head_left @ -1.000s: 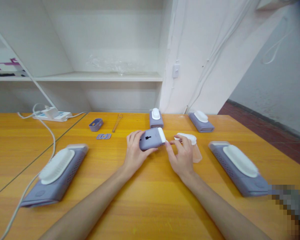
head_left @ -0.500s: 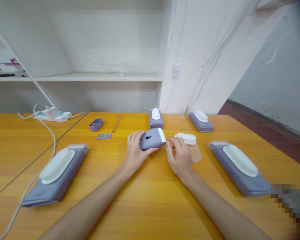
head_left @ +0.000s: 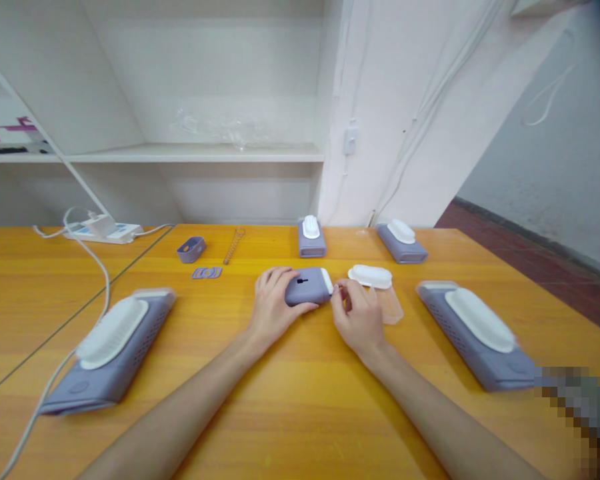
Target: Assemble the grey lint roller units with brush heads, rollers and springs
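My left hand (head_left: 274, 303) is wrapped round a purple-grey plastic casing (head_left: 307, 287) with a dark slot in its upper face and a white end on the right. Close against that white end, my right hand (head_left: 357, 313) is closed in a pinch; whatever lies between its fingertips is too small to make out. Just behind the right hand are a white oval brush head (head_left: 370, 276) and a clear plastic cover (head_left: 391, 307), which the hand partly hides.
Purple-grey units with white oval tops lie around: one at left (head_left: 113, 340), one at right (head_left: 480, 333), others at the back. A coil spring (head_left: 234, 247), an oval ring part (head_left: 191, 249) and a flat plate (head_left: 207, 273) lie back left. A white cable (head_left: 105, 273) runs from a power strip (head_left: 125, 233).
The casing has tilted and shifted slightly down and right in my left hand. My right fingertips have drawn together and now meet its white end.
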A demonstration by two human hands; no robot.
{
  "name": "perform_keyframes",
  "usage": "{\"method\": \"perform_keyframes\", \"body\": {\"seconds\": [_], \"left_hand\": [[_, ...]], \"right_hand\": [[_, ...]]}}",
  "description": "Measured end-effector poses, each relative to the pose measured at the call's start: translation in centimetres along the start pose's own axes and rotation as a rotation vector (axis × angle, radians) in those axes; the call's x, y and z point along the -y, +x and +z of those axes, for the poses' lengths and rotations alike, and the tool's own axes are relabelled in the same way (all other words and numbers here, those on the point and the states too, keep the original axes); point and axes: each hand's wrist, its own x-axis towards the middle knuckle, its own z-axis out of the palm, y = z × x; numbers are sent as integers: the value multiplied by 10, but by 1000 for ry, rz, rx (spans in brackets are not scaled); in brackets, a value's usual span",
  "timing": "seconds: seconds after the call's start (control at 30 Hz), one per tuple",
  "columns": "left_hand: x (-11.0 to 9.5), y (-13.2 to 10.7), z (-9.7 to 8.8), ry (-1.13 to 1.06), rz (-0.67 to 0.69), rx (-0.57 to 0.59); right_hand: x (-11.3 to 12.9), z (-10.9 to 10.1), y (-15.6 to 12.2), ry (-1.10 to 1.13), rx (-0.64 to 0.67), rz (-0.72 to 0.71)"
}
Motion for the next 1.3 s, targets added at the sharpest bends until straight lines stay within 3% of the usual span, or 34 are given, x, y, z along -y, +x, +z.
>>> {"method": "perform_keyframes", "body": {"seconds": [0.2, 1.3], "left_hand": [[-2, -1, 0, 14, 51, 37], [-12, -2, -5, 131, 55, 95]], "right_hand": [[1, 0, -1, 24, 9, 10], [4, -2, 0, 22, 56, 4]]}}
